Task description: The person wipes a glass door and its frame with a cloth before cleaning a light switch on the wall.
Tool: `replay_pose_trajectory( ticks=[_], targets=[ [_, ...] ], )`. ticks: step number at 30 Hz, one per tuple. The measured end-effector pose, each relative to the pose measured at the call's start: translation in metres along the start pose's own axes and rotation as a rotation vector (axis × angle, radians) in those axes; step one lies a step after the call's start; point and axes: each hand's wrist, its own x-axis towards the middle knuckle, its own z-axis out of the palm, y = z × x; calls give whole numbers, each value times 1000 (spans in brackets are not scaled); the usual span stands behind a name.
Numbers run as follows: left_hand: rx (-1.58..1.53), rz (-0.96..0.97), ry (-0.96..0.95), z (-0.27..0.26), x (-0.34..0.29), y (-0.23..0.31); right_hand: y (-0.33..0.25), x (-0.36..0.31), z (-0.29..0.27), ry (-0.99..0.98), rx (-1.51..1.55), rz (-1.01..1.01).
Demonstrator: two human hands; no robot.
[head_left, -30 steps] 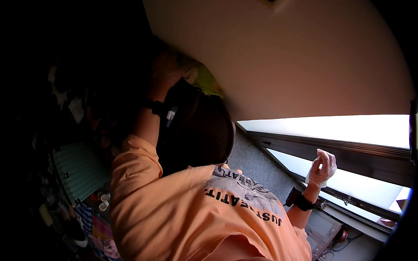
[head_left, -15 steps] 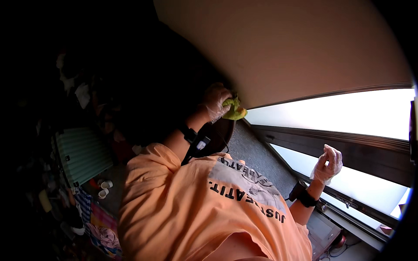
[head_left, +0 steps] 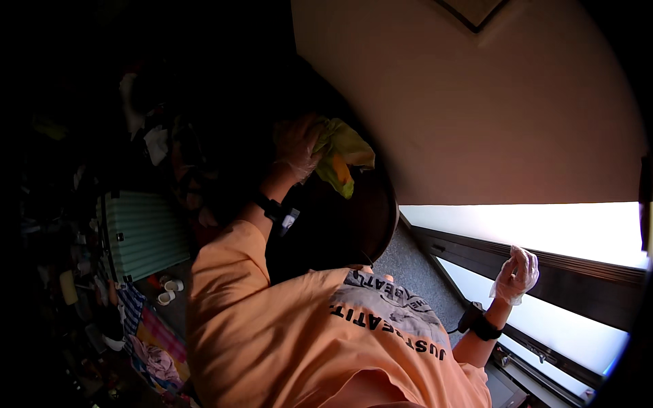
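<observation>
My left hand (head_left: 297,146), in a clear thin plastic glove, is closed around a yellow-green cloth (head_left: 347,151) with an orange patch. Loose folds of the cloth hang out to the right of the fingers, above a dark, round-edged brown surface (head_left: 389,221). Deep shadow hides part of this hand and most of that surface. On the right, my right hand (head_left: 517,275), gloved the same way, is raised in front of the bright window. Its fingers are loosely bent and partly apart, with nothing visible in them.
A pale wall (head_left: 490,122) rises beyond the round surface. Dark-framed window panes (head_left: 564,228) run along the right. To the left stand a ribbed green suitcase (head_left: 146,234), white cups (head_left: 166,297) and bundled fabrics (head_left: 156,357). Grey speckled floor (head_left: 415,272) shows between my body and the window.
My left hand has moved left with the cloth, away from the wall side, and the cloth now hangs more spread out. The view has shifted, showing more of the round surface. My right hand stays raised.
</observation>
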Motion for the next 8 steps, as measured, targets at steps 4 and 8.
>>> replay_pose_trajectory(
  ticks=[4, 8],
  targets=[
    [58, 19, -16, 9, 16, 4, -2, 28, -3, -32, -14, -71],
    [146, 20, 20, 4, 62, 5, -5, 50, -8, -57, -19, -82]
  ],
)
